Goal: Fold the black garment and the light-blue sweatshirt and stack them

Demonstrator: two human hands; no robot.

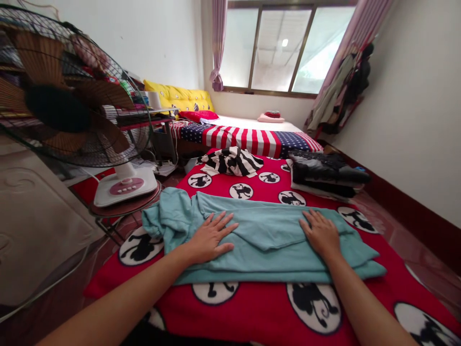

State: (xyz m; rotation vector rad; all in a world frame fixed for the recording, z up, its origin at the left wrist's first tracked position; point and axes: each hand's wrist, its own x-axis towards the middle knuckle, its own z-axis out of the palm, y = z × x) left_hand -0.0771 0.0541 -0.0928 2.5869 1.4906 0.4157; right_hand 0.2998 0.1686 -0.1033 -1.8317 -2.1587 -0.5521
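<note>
A light teal hooded garment [266, 235] lies folded lengthwise on a red blanket [259, 317] with round monkey-like prints. Its bunched hood [173, 209] is at the left end, and a sleeve is laid across the body. My left hand [211, 238] rests flat on the cloth near the hood end, fingers spread. Flat on the right part of the garment lies my right hand [320, 233], its fingers stretched out. Neither hand grips the fabric.
Beyond the garment lies a crumpled black-and-white striped cloth [232, 161]. A stack of dark folded clothes [324, 173] sits at the back right. On the left, a fan [61, 105] stands on a round stool [126, 204]. A bed [248, 139] is under the window.
</note>
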